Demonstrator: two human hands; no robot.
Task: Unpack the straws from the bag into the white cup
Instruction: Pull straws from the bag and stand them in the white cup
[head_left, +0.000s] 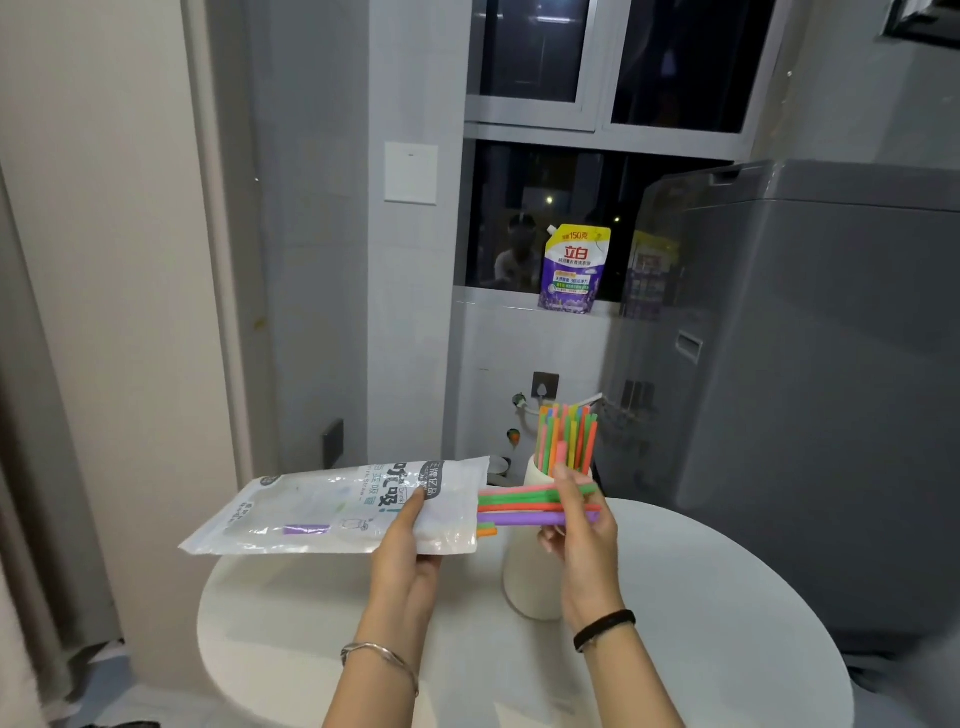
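Note:
My left hand (402, 540) grips the clear plastic straw bag (332, 506) near its open right end and holds it level above the table. One purple straw (306, 529) lies inside the bag. My right hand (579, 525) is shut on a bundle of coloured straws (519, 505) lying level, their left ends just inside the bag's mouth. Behind that bundle stands the tall white cup (524, 577), with several upright coloured straws (567, 434) in it.
The cup stands on a round white table (701, 649). A grey washing machine (810, 395) rises close on the right. A purple detergent pouch (571, 270) rests on the window sill behind. A wall and a curtain (31, 467) close off the left.

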